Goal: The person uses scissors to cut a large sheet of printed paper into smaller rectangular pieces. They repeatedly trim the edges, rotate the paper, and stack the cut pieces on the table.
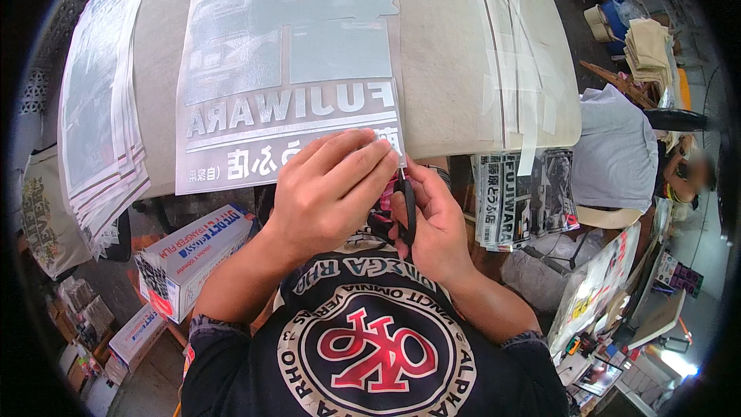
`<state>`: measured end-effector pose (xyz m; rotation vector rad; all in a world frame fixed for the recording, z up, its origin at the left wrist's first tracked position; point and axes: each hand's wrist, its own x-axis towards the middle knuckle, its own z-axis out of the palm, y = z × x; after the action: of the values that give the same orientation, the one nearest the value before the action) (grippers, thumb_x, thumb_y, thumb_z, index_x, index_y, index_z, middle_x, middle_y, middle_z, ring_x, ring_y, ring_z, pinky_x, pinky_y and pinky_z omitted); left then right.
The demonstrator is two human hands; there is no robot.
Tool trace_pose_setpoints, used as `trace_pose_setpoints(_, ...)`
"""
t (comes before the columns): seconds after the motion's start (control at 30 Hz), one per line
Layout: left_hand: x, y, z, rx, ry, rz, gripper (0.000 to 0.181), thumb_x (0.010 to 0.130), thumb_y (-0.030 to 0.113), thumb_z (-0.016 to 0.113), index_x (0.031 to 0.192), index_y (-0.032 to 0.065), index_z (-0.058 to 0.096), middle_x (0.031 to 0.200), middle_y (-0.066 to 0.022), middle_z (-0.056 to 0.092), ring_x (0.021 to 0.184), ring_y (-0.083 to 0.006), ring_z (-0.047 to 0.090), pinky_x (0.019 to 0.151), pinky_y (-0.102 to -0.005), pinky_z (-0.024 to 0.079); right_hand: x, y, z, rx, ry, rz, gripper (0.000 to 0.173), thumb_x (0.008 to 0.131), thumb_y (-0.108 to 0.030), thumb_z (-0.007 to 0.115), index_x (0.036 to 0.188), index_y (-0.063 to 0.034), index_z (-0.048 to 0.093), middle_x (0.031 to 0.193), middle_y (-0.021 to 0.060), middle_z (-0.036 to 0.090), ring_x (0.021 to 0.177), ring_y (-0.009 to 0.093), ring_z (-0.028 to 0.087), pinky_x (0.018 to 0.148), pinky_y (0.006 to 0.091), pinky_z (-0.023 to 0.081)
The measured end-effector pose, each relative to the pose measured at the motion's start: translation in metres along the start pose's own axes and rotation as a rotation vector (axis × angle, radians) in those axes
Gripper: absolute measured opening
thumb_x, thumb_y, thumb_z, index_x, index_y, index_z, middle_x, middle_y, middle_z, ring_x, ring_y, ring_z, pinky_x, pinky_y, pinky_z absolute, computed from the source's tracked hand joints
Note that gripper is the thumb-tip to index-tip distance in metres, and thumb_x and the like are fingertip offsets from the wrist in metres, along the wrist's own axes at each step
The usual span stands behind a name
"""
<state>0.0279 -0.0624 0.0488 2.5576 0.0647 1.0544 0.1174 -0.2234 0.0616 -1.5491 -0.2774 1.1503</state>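
A long sheet of printed transfer film (231, 81), with mirrored lettering and grey picture blocks, lies on the pale table (446, 69), its near edge reaching the table's front edge. My left hand (338, 185) rests palm down on the film's near right corner, fingers together. Just right of it, my right hand (431, 208) grips scissors (408, 208) with a black handle. The blades point away from me at the film's right edge and are mostly hidden, so whether they touch the film is unclear.
A stack of printed sheets (107, 110) overhangs the table's left side. Clear tape strips and thin dark lines (515, 58) are on the right. Film boxes (191, 255) stand below left; dark printed sheets (524, 200) hang lower right. A person (680, 176) is at far right.
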Motion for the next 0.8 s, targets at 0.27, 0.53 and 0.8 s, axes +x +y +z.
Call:
trace_pose_setpoints(0.27, 0.001, 0.013, -0.011, 0.012, -0.006, -0.009, 0.04, 0.06, 0.01, 0.065, 0.097, -0.0032, 0.072, 0.1, -0.0117, 0.07, 0.093, -0.0287, 0.07, 0.074, -0.0362, 0.058, 0.018, -0.011, -0.001, 0.012, -0.026, -0.04, 0.047, 0.104, -0.005, 0.05, 0.15, -0.0054, 0.041, 0.089, 0.004, 0.062, 0.066, 0.007, 0.056, 0.055, 0.0218, 0.046)
trace_pose_setpoints(0.53, 0.005, 0.024, -0.021, -0.027, 0.012, 0.006, 0.039, 0.059, 0.008, 0.066, 0.095, -0.0048, 0.073, 0.097, -0.0139, 0.071, 0.091, -0.029, 0.071, 0.073, -0.0366, 0.06, 0.026, -0.022, -0.008, -0.032, -0.028, -0.043, 0.046, 0.103, -0.002, 0.049, 0.149, -0.0027, 0.043, 0.085, 0.0044, 0.062, 0.066, 0.006, 0.055, 0.057, 0.0221, 0.046)
trace_pose_setpoints(0.8, 0.014, 0.054, -0.033, -0.508, -0.167, -0.39, 0.031, 0.078, -0.003, 0.076, 0.108, 0.0013, 0.074, 0.108, -0.0181, 0.073, 0.102, -0.0307, 0.072, 0.085, -0.0347, 0.059, 0.022, -0.006, -0.009, 0.021, 0.009, -0.229, 0.047, 0.103, -0.004, 0.05, 0.15, -0.004, 0.041, 0.091, 0.0036, 0.062, 0.064, 0.006, 0.054, 0.055, 0.0215, 0.046)
